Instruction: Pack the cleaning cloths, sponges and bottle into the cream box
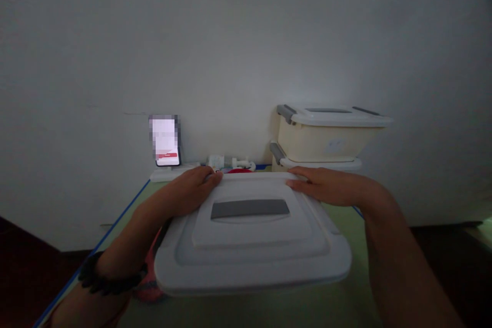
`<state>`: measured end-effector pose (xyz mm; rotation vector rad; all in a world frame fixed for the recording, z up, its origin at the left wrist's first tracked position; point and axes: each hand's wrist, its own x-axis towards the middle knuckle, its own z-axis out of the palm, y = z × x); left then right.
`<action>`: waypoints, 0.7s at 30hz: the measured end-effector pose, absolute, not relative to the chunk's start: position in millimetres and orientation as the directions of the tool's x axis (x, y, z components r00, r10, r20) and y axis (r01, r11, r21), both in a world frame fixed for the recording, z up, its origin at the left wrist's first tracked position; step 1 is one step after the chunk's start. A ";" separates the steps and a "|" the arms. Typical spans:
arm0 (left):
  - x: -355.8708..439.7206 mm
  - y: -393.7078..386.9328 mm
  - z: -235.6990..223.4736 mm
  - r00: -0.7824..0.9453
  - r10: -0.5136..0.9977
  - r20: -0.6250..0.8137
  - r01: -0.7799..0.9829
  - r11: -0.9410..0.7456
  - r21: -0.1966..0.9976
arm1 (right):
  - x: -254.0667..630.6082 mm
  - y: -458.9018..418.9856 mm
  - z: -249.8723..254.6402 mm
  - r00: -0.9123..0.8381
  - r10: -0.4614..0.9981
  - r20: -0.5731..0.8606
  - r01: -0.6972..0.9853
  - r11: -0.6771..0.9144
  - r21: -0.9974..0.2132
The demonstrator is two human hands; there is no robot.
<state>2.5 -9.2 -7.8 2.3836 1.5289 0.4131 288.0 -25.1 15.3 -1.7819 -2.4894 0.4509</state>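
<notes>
A white plastic box lid (249, 246) with a grey handle strip (249, 208) fills the middle of the view, held just above the table. My left hand (188, 190) grips its far left corner, fingers curled over the edge. My right hand (326, 185) grips the far right corner the same way. A dark bead bracelet (103, 282) is on my left wrist. Something pink (149, 287) shows under the lid's left side, mostly hidden.
Two stacked cream storage boxes (326, 138) with white lids and grey clasps stand at the back right against the wall. A phone (166, 141) leans upright at the back left. Small white items (230, 163) lie behind the lid. The green table (338, 307) has a blue edge.
</notes>
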 end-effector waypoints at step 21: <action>4.9 -12.9 -8.1 0.388 0.918 0.081 0.827 -0.385 0.410 | 270.1 -15.2 6.5 -0.312 0.932 -0.184 0.945 0.285 -0.161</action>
